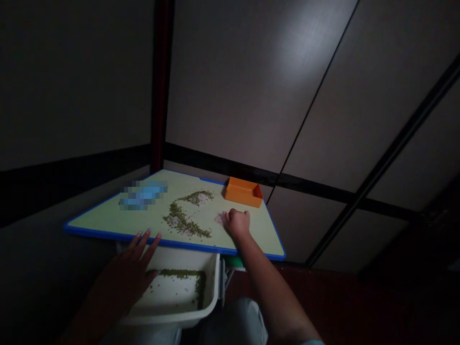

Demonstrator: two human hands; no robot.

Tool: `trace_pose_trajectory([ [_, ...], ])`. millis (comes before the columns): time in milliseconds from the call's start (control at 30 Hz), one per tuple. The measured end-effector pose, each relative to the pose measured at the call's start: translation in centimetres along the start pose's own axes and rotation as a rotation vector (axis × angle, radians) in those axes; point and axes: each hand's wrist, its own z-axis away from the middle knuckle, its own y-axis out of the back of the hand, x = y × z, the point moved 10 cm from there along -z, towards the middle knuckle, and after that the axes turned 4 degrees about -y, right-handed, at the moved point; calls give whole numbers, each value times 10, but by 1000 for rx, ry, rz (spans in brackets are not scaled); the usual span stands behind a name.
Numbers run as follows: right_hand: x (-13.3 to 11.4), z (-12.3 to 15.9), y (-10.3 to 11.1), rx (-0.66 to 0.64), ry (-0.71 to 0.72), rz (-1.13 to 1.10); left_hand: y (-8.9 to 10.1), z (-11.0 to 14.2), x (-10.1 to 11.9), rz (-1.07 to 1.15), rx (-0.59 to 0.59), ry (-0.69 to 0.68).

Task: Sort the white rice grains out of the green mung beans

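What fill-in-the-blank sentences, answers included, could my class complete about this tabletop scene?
1. Small green grains lie scattered on a flat, pale-green tabletop edged in ____.
2. Near the tabletop's far right corner stands an open, rectangular box coloured ____.
3. The person's left hand has spread fingers near the close edge; the curled hand is their ____ one.
4. More green grains lie in a white, rectangular tub set ____ than the tabletop.

Missing words: blue; orange; right; lower.

Dim room corner point(162, 96), apparently a home: panelled walls point(237, 96), small blue-edged table point(106, 219).
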Motion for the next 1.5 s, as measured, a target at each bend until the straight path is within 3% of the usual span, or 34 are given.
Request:
trace_pose_trajectory([
  [167,18,-1,2,42,-130,-106,-3,3,0,9,51,-71],
  [333,36,1,3,132,-171,-336,-5,6,0,12,80,-104],
  [533,53,-32,-8,106,-138,-600,-2,7,1,-11,146,-126],
  [733,32,-76,-16,33,-10,-556,-12,12,-4,-78,212,-122],
  [933,-2,-100,-21,17,87,-481,-17,18,-7,-188,193,-113],
  [1100,-16,-93,-21,20,150,-317,-15,18,-8,-173,180,-130],
  [1233,-34,-78,-24,15,292,-96,-17,17,-7,-151,192,-126],
  [1433,-26,-74,-38,-129,278,-321,-23,18,-5,-105,210,-125],
  [1500,-22,-73,-44,-193,282,-433,-22,17,-9,-35,208,-64],
])
